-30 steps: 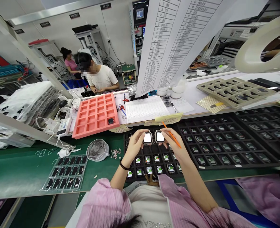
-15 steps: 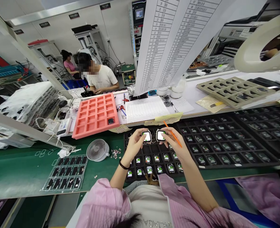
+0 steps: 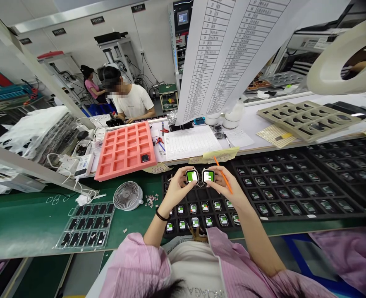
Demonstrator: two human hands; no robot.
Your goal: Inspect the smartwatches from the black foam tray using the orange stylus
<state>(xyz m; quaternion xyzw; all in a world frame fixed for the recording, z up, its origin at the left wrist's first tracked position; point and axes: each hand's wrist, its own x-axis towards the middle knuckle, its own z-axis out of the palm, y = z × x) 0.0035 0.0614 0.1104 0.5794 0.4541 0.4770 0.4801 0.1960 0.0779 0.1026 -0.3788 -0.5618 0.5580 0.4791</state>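
My left hand grips a smartwatch by its sides, thumb at the lower edge of the lit green-and-white screen. Beside it, a second smartwatch with a similar screen is held in my right hand. An orange stick-like tool is also tucked in the right hand, its thin end pointing up and away. Both watches are level with each other, a small gap between them. Below them lies a black foam tray holding rows of lit watches, partly hidden by my hands.
More black trays of watches extend to the right. At left are a small white fan, a clear tray of black parts and a pink foam tray. A hanging printed sheet blocks the middle. A co-worker sits opposite.
The screens have gone from mostly white to green-and-white blocks. Both thumbs have shifted lower on the watches, and the right-hand watch has moved slightly left.
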